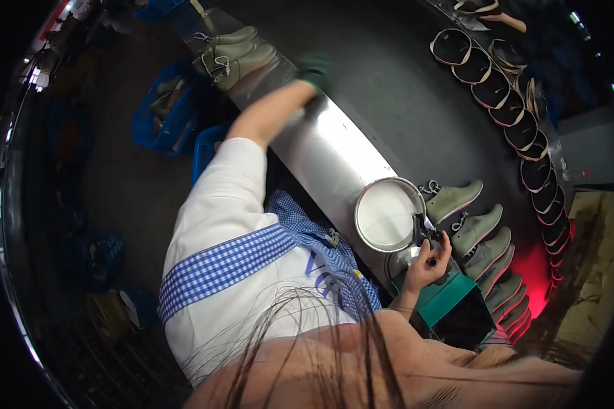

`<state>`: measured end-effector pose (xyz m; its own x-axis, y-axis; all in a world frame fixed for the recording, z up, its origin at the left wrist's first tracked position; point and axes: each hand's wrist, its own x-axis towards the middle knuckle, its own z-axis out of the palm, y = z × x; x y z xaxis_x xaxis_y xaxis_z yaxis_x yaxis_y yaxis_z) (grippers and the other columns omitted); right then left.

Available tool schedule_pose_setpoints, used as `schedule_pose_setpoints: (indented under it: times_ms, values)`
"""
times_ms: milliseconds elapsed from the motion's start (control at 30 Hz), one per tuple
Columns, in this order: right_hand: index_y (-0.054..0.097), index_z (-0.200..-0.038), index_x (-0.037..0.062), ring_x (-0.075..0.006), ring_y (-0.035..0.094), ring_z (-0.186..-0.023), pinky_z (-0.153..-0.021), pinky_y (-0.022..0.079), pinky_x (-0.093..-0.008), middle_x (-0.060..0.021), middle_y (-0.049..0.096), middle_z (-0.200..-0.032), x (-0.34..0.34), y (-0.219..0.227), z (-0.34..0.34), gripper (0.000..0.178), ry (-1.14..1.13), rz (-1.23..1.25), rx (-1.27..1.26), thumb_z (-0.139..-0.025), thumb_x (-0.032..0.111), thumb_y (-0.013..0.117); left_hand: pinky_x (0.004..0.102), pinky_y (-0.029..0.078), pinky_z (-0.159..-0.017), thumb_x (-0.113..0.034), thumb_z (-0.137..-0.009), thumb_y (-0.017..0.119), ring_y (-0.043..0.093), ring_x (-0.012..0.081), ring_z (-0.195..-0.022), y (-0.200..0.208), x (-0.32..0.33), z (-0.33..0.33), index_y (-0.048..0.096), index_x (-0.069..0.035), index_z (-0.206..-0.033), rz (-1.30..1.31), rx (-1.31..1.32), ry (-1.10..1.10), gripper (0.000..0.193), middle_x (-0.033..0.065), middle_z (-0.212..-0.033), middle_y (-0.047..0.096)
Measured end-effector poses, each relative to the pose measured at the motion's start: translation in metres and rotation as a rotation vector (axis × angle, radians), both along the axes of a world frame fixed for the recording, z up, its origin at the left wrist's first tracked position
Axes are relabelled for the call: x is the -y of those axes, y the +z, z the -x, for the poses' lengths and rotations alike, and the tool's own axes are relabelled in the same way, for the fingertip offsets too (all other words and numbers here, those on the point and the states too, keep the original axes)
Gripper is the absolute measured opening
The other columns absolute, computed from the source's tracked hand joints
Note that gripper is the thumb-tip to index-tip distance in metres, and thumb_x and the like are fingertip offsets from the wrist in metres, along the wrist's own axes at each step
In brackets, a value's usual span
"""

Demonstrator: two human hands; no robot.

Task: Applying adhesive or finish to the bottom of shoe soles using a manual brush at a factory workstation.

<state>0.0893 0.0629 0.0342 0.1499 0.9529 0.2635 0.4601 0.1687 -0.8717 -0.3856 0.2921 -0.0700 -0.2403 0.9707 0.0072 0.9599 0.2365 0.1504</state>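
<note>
My left hand, in a dark green glove, reaches out over the far edge of the metal ledge. Motion smears its fingers, and I cannot see whether it holds anything. Nearest to it are several olive-green shoes with pale laces, at the ledge's upper left end. My right hand is bare, its fingers curled together beside a round pot of white liquid. A small dark piece shows at those fingertips, too unclear to name. Close by, a black fitting sits at the pot's rim.
Several olive shoes stand in a row right of the pot. A green box sits below my right hand. Beyond the dark surface runs a curved line of pale-rimmed loops. Blue baskets stand at left; another person's arm shows top right.
</note>
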Motion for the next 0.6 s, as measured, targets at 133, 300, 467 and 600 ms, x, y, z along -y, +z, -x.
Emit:
schedule_pose_setpoints:
  times_ms: [133,300,467,600]
  values:
    - [0.057,-0.124,0.0033,-0.0033,0.026,-0.053,-0.048,0.023,-0.0173,0.0074,0.040,-0.063,-0.008,0.008,0.024,0.041,0.110,-0.028,0.024,-0.083,-0.002,0.062,0.0400,0.050,-0.081,-0.033,-0.081,0.063,0.063,0.0283,-0.088,-0.008,0.078,0.207,0.065,-0.013,-0.109,-0.108,-0.384,0.314,0.035,0.0143,-0.102,0.065]
    - [0.060,-0.118,0.0017,-0.0066,0.035,-0.055,-0.051,0.032,-0.0196,-0.0022,0.059,-0.094,-0.010,0.005,0.045,0.044,0.094,0.009,0.031,-0.075,-0.002,0.068,0.0397,0.046,-0.091,-0.039,-0.077,0.067,0.060,0.0337,-0.094,-0.032,0.143,0.237,0.060,-0.009,-0.118,-0.227,-0.407,0.085,0.052,0.0177,-0.112,0.062]
    - [0.060,-0.118,0.0013,-0.0090,0.039,-0.057,-0.053,0.036,-0.0214,-0.0034,0.061,-0.093,-0.003,-0.006,0.042,0.044,0.021,-0.011,0.099,-0.075,0.000,0.069,0.0430,0.047,-0.087,-0.048,-0.085,0.059,0.060,0.0367,-0.094,0.038,0.122,0.164,0.052,-0.002,-0.131,0.358,-0.233,0.191,0.065,0.0204,-0.110,0.063]
    - [0.060,-0.117,0.0009,-0.0106,0.041,-0.059,-0.055,0.037,-0.0224,-0.0039,0.061,-0.093,-0.002,-0.008,0.039,0.044,0.059,-0.050,0.127,-0.074,0.000,0.070,0.0442,0.048,-0.080,-0.059,-0.088,0.049,0.062,0.0384,-0.085,0.001,0.172,0.155,0.060,0.002,-0.121,0.328,-0.176,-0.094,0.071,0.0239,-0.098,0.065]
